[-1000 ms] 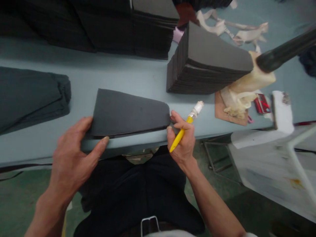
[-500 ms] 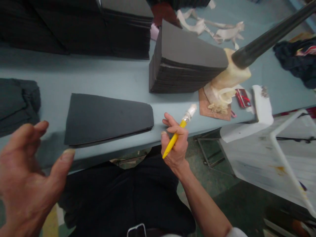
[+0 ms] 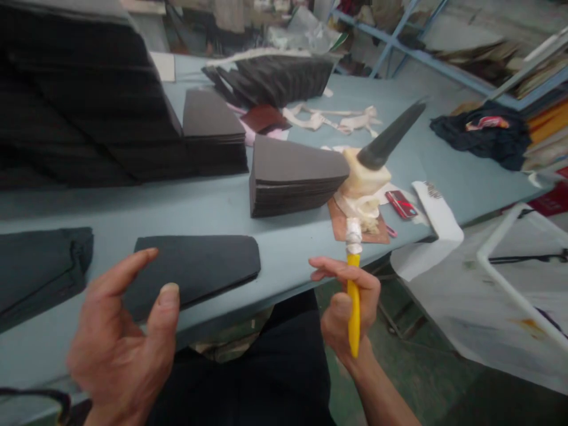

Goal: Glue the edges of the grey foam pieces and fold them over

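My left hand [image 3: 128,331] is open, thumb and forefinger apart, with nothing between them. It hovers in front of a thin stack of dark tapered pieces [image 3: 208,260] near the table's front edge and partly hides its left end. My right hand [image 3: 355,296] is closed around the yellow handle of a brush [image 3: 354,290], whose whitish wrapped head points away from me. Just beyond the brush head sits a cream, glue-crusted container [image 3: 361,177] on a brown board [image 3: 339,225]. A thick dark handle [image 3: 390,139] slants up out of it.
A tall stack of dark pieces [image 3: 297,171] stands left of the container, with larger piles [image 3: 80,106] farther left. Folded dark cloth [image 3: 44,266] lies at the left. A red box [image 3: 402,204], white strips [image 3: 337,118] and a dark garment [image 3: 481,133] are also on the table [image 3: 284,242].
The view has tilted up, showing more of the far table and shelves. My right hand has turned the brush more upright, near the container. My left hand has moved right, over the thin stack.
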A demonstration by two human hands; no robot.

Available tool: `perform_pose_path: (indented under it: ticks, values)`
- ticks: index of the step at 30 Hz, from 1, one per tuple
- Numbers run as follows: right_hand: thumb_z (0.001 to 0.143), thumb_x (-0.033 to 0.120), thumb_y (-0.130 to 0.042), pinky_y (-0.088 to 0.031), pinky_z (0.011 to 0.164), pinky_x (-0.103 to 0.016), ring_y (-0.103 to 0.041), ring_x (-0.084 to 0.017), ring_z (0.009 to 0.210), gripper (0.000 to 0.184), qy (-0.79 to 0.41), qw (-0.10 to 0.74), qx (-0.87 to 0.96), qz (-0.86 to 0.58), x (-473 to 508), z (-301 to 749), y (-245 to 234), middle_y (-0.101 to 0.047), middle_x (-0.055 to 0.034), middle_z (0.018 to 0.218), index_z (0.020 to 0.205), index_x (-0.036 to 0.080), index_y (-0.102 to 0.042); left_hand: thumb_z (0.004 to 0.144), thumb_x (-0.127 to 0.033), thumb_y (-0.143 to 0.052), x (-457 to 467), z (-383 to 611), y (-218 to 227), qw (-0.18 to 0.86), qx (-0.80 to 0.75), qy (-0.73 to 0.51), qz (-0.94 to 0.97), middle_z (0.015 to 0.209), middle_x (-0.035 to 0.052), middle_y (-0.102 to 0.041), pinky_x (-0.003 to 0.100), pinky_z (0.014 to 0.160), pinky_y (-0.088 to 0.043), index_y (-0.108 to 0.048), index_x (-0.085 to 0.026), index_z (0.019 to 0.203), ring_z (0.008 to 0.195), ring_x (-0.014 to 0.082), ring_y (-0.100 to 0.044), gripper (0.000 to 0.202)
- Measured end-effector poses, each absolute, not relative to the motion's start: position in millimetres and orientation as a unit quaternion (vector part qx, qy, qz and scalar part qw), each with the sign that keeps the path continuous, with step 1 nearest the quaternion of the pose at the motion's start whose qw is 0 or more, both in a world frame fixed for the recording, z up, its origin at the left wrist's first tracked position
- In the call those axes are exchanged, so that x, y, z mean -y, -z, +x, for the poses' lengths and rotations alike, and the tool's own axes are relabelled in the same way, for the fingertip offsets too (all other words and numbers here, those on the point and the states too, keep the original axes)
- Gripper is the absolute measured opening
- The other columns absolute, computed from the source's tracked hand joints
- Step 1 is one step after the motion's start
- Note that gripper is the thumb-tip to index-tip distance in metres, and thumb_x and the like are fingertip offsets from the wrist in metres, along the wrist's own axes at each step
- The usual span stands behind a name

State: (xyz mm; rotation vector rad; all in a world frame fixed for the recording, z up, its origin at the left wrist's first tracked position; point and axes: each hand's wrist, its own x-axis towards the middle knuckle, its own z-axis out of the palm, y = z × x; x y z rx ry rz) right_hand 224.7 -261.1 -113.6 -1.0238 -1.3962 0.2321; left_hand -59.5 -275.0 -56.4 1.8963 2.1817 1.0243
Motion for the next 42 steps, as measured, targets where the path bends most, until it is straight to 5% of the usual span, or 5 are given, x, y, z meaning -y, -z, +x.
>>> perform_pose_path:
  ticks: [5, 13, 30, 36, 42]
  values:
    - [0.114, 0.056, -0.047, -0.057, 0.061, -0.032, -0.065, -0.016, 0.065, 0.036, -0.074, 0.659, 0.583, -0.469, 257.3, 234.1, 102.4, -0.075, -0.0016, 0.092, 0.129, 0.028, -0.064, 0.102, -0.052, -0.057, 234.9, -10.3, 37.6, 0.036, -0.663, -0.436, 0.608, 0.141, -0.0002, -0.071, 0.067, 0.118, -0.055, -0.057, -0.058, 0.150, 0.135, 0.0391, -0.067, 0.049]
    - [0.112, 0.051, -0.054, -0.048, 0.053, -0.022, -0.055, -0.011, 0.057, 0.026, -0.152, 0.749, 0.462, -0.449, 223.1, 252.9, 49.5, -0.068, 0.0043, 0.073, 0.107, 0.027, -0.062, 0.107, -0.042, -0.057, 173.5, 22.6, 14.1, 0.022, -0.546, -0.454, 0.704, 0.129, 0.0040, -0.079, 0.049, 0.113, -0.060, -0.071, -0.029, 0.128, 0.123, 0.0278, -0.073, 0.028]
    - [0.082, 0.079, -0.077, -0.034, 0.045, -0.022, -0.032, -0.008, 0.042, 0.058, -0.382, 0.775, 0.241, -0.442, 177.3, 308.2, 24.6, -0.037, 0.0152, 0.050, 0.093, 0.026, -0.057, 0.097, -0.047, -0.039, 59.6, 74.3, -26.2, 0.063, -0.492, -0.197, 0.846, 0.133, 0.0153, -0.079, 0.054, 0.114, -0.056, -0.075, -0.021, 0.127, 0.127, 0.0373, -0.072, 0.053]
    - [0.083, 0.081, -0.075, -0.033, 0.045, -0.022, -0.039, -0.008, 0.044, 0.060, -0.264, 0.740, 0.308, -0.537, 169.3, 353.0, 28.5, -0.048, 0.0105, 0.051, 0.089, 0.023, -0.062, 0.099, -0.047, -0.032, 43.6, 80.1, -22.4, 0.068, -0.482, -0.122, 0.865, 0.132, 0.0204, -0.078, 0.060, 0.109, -0.056, -0.076, -0.014, 0.125, 0.122, 0.0420, -0.073, 0.061]
    - [0.099, 0.071, -0.055, -0.042, 0.055, -0.027, -0.053, -0.014, 0.053, 0.053, -0.125, 0.573, 0.448, -0.675, 155.2, 399.1, 38.9, -0.057, 0.0033, 0.056, 0.084, 0.021, -0.066, 0.097, -0.049, -0.033, 36.0, 74.6, -16.3, 0.030, -0.476, -0.104, 0.873, 0.130, 0.0155, -0.080, 0.055, 0.101, -0.060, -0.078, -0.020, 0.120, 0.118, 0.0390, -0.074, 0.058]
